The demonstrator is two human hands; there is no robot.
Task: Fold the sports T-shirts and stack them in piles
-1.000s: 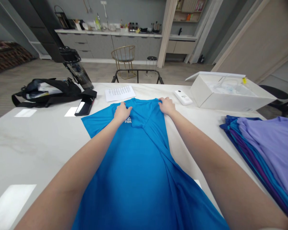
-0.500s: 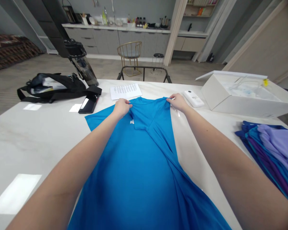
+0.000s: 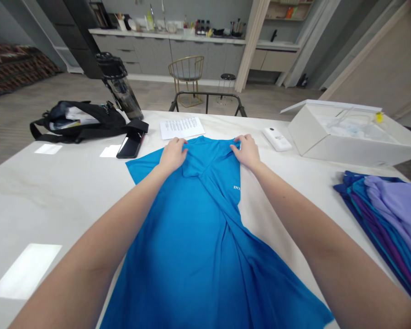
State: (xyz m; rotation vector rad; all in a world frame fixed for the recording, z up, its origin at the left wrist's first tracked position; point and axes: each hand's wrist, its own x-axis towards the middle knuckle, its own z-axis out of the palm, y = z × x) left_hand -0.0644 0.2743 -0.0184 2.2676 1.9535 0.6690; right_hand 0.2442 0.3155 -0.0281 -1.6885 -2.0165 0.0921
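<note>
A blue T-shirt (image 3: 192,228) lies spread on the white table, its collar end away from me and its lower part running out of view at the bottom. Its right side is folded over in long creases, and white lettering shows near the right edge. At the left shoulder, my left hand (image 3: 173,155) rests on the cloth with thumb and fingers apart. My right hand (image 3: 247,151) touches the opposite top corner, its thumb also apart from the fingers. The undersides of both hands are hidden.
A black bag (image 3: 85,121), a phone (image 3: 130,145) and a dark bottle (image 3: 121,87) are at the back left. Behind the shirt lies a printed sheet (image 3: 182,127). To the right are a white device (image 3: 276,139), an open white box (image 3: 349,141) and folded clothes (image 3: 393,205).
Both hands have loosened from a pinch on the shirt's top edge. My right hand has moved slightly left, and the cloth on the right has shifted, uncovering lettering there.
</note>
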